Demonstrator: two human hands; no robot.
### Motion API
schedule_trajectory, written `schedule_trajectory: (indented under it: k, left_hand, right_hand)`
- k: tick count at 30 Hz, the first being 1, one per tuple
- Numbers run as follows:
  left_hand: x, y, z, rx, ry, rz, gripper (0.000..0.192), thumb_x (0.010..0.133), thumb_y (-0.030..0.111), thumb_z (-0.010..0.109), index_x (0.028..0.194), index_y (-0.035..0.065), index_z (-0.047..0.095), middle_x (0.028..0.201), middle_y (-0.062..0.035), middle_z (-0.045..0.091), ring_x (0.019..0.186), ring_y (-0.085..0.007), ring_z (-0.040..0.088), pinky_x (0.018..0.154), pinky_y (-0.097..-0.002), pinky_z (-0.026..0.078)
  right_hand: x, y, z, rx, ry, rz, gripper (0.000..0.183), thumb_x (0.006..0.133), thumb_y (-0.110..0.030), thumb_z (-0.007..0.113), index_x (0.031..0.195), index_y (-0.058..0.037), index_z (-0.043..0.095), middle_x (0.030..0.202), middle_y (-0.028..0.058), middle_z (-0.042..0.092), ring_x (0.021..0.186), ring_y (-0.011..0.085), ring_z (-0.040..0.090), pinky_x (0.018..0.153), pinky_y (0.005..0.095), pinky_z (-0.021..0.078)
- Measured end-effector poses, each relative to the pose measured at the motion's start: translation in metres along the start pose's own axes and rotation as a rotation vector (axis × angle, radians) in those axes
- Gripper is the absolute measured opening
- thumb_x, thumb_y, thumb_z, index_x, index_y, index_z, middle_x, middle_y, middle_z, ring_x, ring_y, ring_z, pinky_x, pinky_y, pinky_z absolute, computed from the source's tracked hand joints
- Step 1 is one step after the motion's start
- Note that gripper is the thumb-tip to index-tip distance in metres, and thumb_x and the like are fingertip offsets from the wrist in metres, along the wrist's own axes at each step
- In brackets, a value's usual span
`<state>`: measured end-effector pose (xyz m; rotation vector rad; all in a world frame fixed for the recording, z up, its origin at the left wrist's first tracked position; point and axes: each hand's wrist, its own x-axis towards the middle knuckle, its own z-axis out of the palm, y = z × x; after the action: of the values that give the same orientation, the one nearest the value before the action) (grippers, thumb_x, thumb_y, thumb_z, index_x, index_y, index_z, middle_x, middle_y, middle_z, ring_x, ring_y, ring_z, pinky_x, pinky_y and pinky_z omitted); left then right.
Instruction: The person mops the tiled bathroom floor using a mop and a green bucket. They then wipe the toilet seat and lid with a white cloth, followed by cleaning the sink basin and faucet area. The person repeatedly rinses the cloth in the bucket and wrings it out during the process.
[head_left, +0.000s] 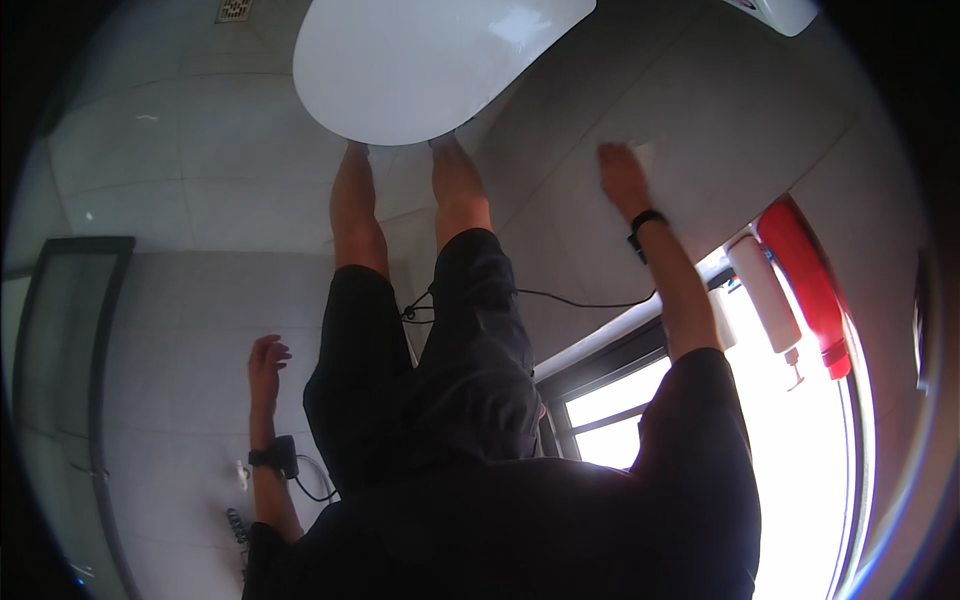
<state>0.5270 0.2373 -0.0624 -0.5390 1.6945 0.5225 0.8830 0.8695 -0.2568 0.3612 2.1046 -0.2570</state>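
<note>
My right hand (622, 176) reaches forward to the grey tiled wall (570, 187) and is slightly blurred. A small pale sheet (644, 155), maybe tissue or cloth, pokes out beside its fingers, which look closed on it. My left hand (268, 371) hangs at my left side with loosely bent fingers apart, holding nothing. Ahead of my legs is a glossy white rounded fixture (405, 75), perhaps a toilet lid, that hides my feet.
A bright window (780, 450) is at my right. On its sill stand a white pump bottle (765, 296) and a red bottle (806, 277). A black cable (585, 304) runs from behind my legs toward my right arm. At left is a grey-framed glass door (64, 337); a floor drain (233, 10) lies ahead.
</note>
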Motion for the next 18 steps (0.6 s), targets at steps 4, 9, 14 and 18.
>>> schedule_trajectory:
  k: [4, 9, 14, 18]
  left_hand:
    - [0.009, 0.006, 0.001, 0.007, -0.019, -0.043, 0.028, 0.092, 0.024, 0.052, 0.114, 0.0067, 0.056, 0.092, -0.0044, 0.062, 0.083, -0.0144, 0.061, 0.072, -0.0269, 0.046]
    - [0.007, -0.001, -0.007, 0.003, -0.004, -0.071, 0.028, 0.093, 0.024, 0.051, 0.115, 0.0070, 0.056, 0.092, -0.0042, 0.062, 0.084, -0.0145, 0.061, 0.074, -0.0272, 0.046]
    - [0.006, -0.014, -0.014, 0.014, -0.010, -0.099, 0.026, 0.093, 0.022, 0.051, 0.113, 0.0064, 0.056, 0.090, -0.0044, 0.063, 0.082, -0.0141, 0.062, 0.071, -0.0266, 0.046]
    - [0.011, -0.013, -0.023, 0.083, 0.005, -0.099, 0.026, 0.093, 0.021, 0.050, 0.111, 0.0053, 0.057, 0.089, -0.0046, 0.063, 0.080, -0.0138, 0.062, 0.069, -0.0263, 0.047]
  right_hand:
    - [-0.062, -0.090, 0.098, 0.224, 0.132, -0.102, 0.018, 0.082, -0.004, 0.049, 0.098, -0.0007, 0.057, 0.100, 0.0166, 0.059, 0.104, 0.0318, 0.056, 0.097, 0.0384, 0.0435]
    - [-0.148, -0.180, 0.172, 0.288, -0.073, -0.174, 0.021, 0.082, -0.004, 0.050, 0.102, -0.0015, 0.058, 0.107, 0.0157, 0.058, 0.108, 0.0296, 0.055, 0.099, 0.0374, 0.0424]
    - [-0.134, -0.160, 0.164, 0.295, -0.015, -0.191, 0.027, 0.083, -0.007, 0.050, 0.108, -0.0010, 0.059, 0.117, 0.0154, 0.059, 0.119, 0.0278, 0.052, 0.104, 0.0365, 0.0397]
    - [-0.012, -0.095, 0.105, 0.109, -0.100, 0.025, 0.035, 0.088, -0.008, 0.047, 0.122, -0.0006, 0.053, 0.125, 0.0141, 0.056, 0.116, 0.0283, 0.051, 0.105, 0.0359, 0.0368]
